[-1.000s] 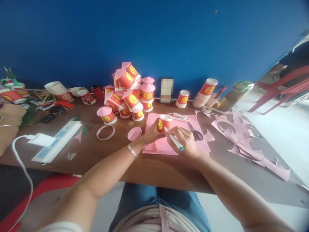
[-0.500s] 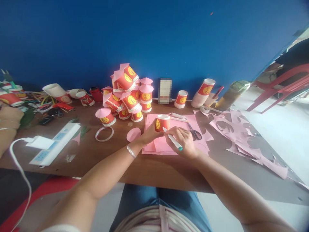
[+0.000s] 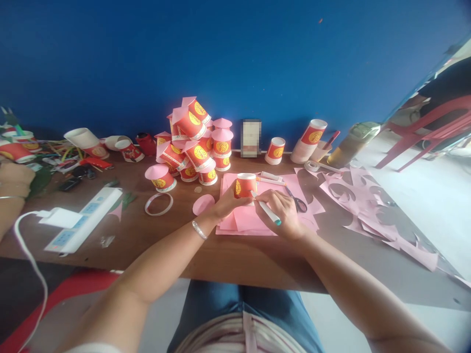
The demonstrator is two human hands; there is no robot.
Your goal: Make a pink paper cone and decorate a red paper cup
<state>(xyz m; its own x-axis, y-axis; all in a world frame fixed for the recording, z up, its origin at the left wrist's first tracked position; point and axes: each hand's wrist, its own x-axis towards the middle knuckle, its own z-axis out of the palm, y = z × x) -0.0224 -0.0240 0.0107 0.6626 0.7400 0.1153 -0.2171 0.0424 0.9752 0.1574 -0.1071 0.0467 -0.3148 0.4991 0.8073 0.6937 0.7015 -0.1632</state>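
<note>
My left hand (image 3: 227, 202) is wrapped round a red paper cup (image 3: 246, 184) with a yellow emblem, holding it over the pink paper sheets (image 3: 253, 223). In my right hand (image 3: 281, 211) is a white marker (image 3: 269, 212) with a teal end, its tip touching or very close to the cup's lower side. Behind my right hand lie scissors (image 3: 300, 205), partly hidden, and another marker (image 3: 271, 181) on the sheets. A pink paper disc (image 3: 203, 204) lies left of the sheets, near my left wrist.
Red cups with pink cone tops (image 3: 197, 152) are piled at the back. A tape ring (image 3: 158, 203) and a power strip (image 3: 84, 220) lie left; pink paper scraps (image 3: 368, 206) lie right. Another person's hand (image 3: 16, 179) is at the far left.
The cup has shifted slightly left in my left hand. My right hand has moved with the marker, whose tip is now lower, near the cup's base.
</note>
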